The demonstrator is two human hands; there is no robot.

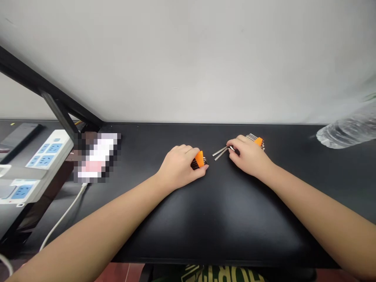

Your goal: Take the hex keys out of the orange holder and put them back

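Note:
My left hand [178, 167] rests on the black table [223, 211], fingers curled around an orange hex key holder [199, 159] with dark key ends showing. My right hand [249, 155] lies just to its right, fingers closed over a second orange holder [259, 141] with several metal hex keys. Two loose hex keys [221, 152] stick out from under its fingertips toward the left hand.
A clear plastic water bottle [348, 131] lies at the far right by the white wall. White power strips [35, 164] and a white cable [63, 215] sit at the left, beside a black slanted frame [55, 102] and a blurred-out object [96, 156].

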